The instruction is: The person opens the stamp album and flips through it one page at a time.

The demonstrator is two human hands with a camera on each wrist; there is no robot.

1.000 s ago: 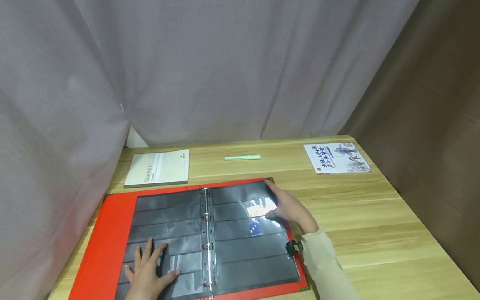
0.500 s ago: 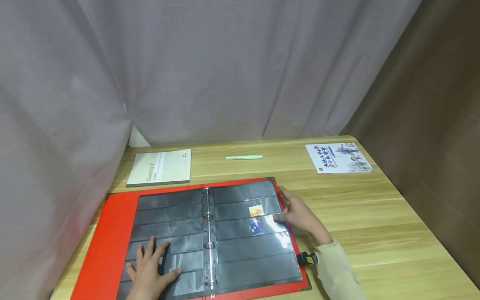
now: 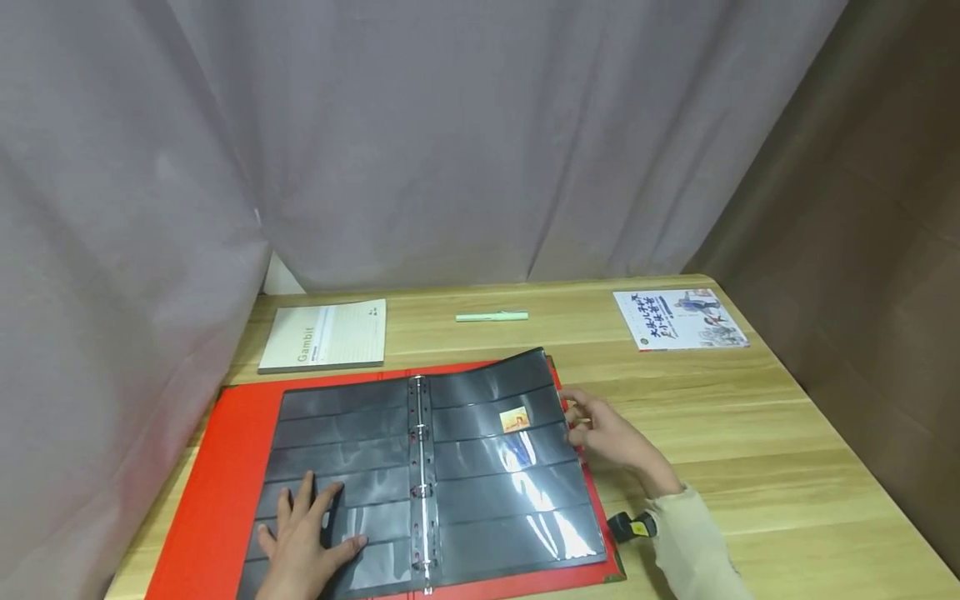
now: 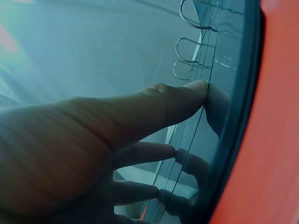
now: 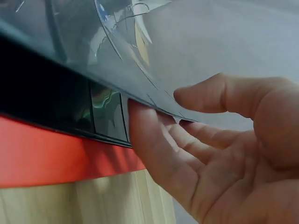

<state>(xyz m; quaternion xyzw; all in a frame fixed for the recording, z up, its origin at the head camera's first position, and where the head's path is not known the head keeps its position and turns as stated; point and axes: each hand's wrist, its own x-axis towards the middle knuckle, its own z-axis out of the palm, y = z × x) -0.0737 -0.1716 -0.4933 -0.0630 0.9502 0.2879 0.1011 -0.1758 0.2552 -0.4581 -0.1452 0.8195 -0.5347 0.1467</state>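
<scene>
A red ring binder (image 3: 217, 467), a stamp album by its look, lies open with black pocket pages. My left hand (image 3: 303, 533) rests spread on the left page (image 3: 337, 437); in the left wrist view its thumb (image 4: 154, 109) and fingertips touch the glossy pockets. At the outer edge of the right page (image 3: 502, 533), my right hand (image 3: 611, 433) holds the lifted sheet. The right wrist view has its fingers (image 5: 145, 123) under the sheet's edge and the thumb above. An orange stamp (image 3: 515, 419) and a blue stamp (image 3: 517, 452), partly under glare, sit in the right page's pockets.
Behind the binder lie a cream notebook (image 3: 324, 335) at the left and a pale green pen (image 3: 491, 317). A white illustrated booklet (image 3: 681, 319) is at the back right of the wooden table (image 3: 712, 433). Grey curtain (image 3: 420, 150) hangs behind the table.
My right hand has moved from on top of the right page to its outer edge, and that edge has risen. The left hand keeps its place on the left page.
</scene>
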